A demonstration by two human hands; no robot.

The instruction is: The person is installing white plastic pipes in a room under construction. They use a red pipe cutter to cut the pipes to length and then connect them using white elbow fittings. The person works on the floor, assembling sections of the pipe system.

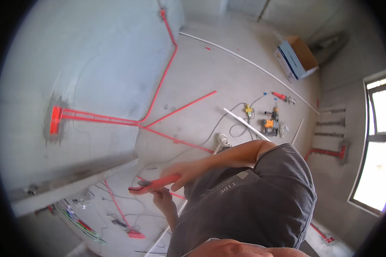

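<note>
My right hand (185, 172) is wrapped round the red handle of a pipe cutter (159, 182), whose grey blade and red jaw point left. The hand is a little blurred. Just below the cutter, my left hand (165, 202) has its fingers bent and drawn together close to the tool's underside. What the left fingers hold, if anything, is too small to make out. Behind the hands, red conduit (176, 140) runs along the floor, and a branch rises to a red wall box (55, 120) at the left.
A rotary hammer (270, 124), a red power tool (283, 97) and a yellow socket block (248, 111) with grey cord lie on the floor. An open carton (292, 60) stands far right. White pipes (244, 121) and coloured wires (79, 222) lie about. A ledge (77, 186) juts from the left wall.
</note>
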